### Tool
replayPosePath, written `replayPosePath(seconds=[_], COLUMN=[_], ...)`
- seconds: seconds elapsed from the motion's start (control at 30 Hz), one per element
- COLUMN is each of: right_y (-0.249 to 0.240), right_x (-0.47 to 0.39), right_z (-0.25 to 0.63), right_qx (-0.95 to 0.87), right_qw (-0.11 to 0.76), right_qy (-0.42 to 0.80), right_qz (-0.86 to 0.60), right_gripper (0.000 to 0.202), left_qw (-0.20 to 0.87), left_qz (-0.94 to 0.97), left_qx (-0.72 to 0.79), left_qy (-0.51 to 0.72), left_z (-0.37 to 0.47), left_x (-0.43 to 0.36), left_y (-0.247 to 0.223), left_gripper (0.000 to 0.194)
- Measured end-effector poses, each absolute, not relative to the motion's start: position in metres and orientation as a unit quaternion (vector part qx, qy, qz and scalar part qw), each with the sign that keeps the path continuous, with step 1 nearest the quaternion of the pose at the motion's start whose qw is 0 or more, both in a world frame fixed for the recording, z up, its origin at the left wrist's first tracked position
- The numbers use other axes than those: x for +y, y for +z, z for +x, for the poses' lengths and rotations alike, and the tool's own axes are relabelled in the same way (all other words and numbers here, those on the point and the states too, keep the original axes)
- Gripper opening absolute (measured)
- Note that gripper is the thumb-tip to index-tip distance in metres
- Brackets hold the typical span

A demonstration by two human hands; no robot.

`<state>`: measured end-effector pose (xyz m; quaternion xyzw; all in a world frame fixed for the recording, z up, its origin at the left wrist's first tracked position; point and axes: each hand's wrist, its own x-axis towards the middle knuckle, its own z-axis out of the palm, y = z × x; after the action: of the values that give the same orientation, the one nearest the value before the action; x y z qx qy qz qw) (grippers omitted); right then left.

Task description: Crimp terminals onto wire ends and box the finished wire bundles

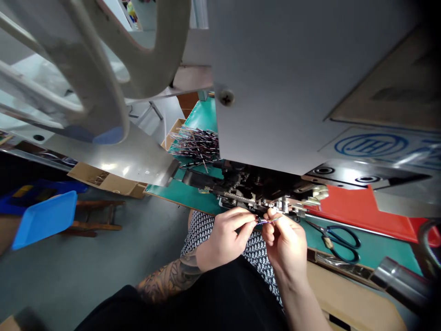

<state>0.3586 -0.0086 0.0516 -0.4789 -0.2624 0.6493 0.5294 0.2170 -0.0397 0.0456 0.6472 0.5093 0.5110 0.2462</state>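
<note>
Close in front of the metal working parts (255,193) under a large grey machine, both my hands pinch a thin wire (265,221). My left hand (229,234) has thumb and fingertips closed at its left end. On the right, my right hand (285,241) grips the wire between thumb and fingers. Dark and light lengths of the wire show in the small gap between the hands; its ends are partly hidden by my fingers. Beyond the machine's working parts, a pile of similar thin dark wires (196,145) lies on the green tabletop (203,200).
Black-handled scissors (339,241) lie right of my right hand, near a red tray (358,214). The grey machine housing (292,82) fills the upper right. A blue tray (46,220) and a cardboard box (106,181) are at the left. A metal cylinder (399,278) juts in at the lower right.
</note>
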Motion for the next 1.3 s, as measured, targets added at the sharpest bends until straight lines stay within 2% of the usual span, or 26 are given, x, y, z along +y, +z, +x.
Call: replayPosePath(seconds=[0.4,0.57,0.63,0.8,0.93,1.1,1.3], right_y=[0.049,0.049,0.049,0.048,0.046,0.043,0.044], right_x=[-0.011,-0.009,-0.010,-0.017,-0.019,-0.015,-0.012], right_z=[0.359,0.366,0.369,0.377,0.386,0.385,0.371], right_qx=[-0.289,-0.309,-0.322,-0.374,-0.418,-0.448,-0.405], right_qw=[0.531,0.466,0.467,0.510,0.497,0.506,0.538], right_qy=[0.638,0.702,0.707,0.650,0.618,0.564,0.521], right_qz=[-0.477,-0.442,-0.423,-0.421,-0.443,-0.474,-0.525], right_gripper=[0.039,0.033,0.029,0.017,0.015,0.025,0.042], left_qw=[0.239,0.296,0.337,0.380,0.385,0.350,0.243], left_qz=[0.654,0.655,0.647,0.629,0.630,0.639,0.660], left_qx=[0.508,0.495,0.492,0.510,0.511,0.523,0.531], left_qy=[0.508,0.489,0.474,0.447,0.441,0.442,0.473], left_z=[0.213,0.206,0.203,0.198,0.197,0.203,0.212], left_x=[-0.039,-0.039,-0.040,-0.042,-0.044,-0.041,-0.039], left_y=[0.041,0.050,0.054,0.060,0.062,0.063,0.057], left_gripper=[0.015,0.017,0.016,0.016,0.015,0.016,0.016])
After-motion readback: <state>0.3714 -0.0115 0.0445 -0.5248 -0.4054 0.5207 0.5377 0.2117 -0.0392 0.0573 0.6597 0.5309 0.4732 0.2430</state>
